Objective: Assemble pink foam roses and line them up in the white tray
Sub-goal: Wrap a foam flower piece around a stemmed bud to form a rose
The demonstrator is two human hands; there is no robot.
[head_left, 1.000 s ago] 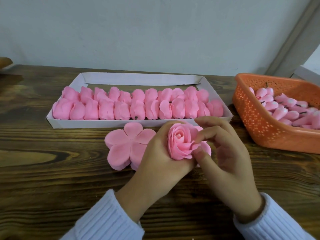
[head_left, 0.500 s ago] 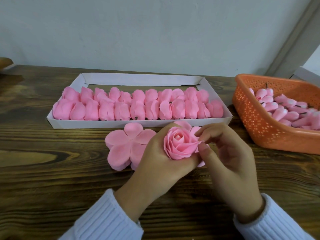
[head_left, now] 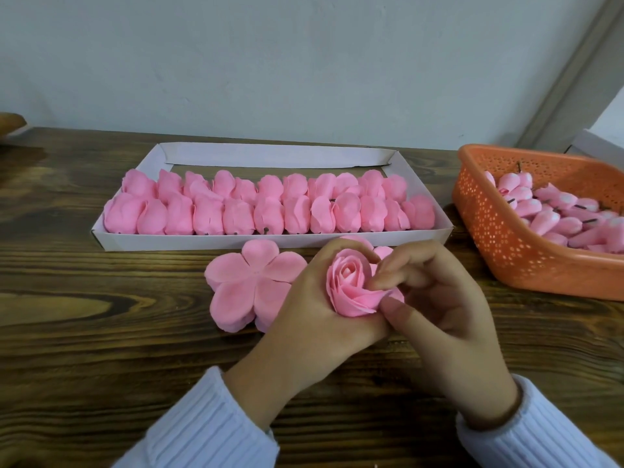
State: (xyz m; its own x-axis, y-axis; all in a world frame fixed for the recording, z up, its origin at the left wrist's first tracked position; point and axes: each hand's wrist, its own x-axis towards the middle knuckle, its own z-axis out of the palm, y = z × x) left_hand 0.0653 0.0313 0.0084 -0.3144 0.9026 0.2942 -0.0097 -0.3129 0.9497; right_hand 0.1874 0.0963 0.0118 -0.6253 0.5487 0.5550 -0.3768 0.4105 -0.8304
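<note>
With rose (head_left: pixel 349 282) cupped in L hand (head_left: pixel 314 319) and outer petal (head_left: pixel 363 300) pinched by R hand (head_left: pixel 449 319), foam may be torn if overpulled.

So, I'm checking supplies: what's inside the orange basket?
The orange basket holds a heap of pink foam buds, some with short dark stems. Its near wall and the picture's edge hide the lower buds and the floor.

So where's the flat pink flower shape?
In the head view, the petal stack lies flat on the table, a little left of centre, just in front of the tray and just left of the rose.
</note>
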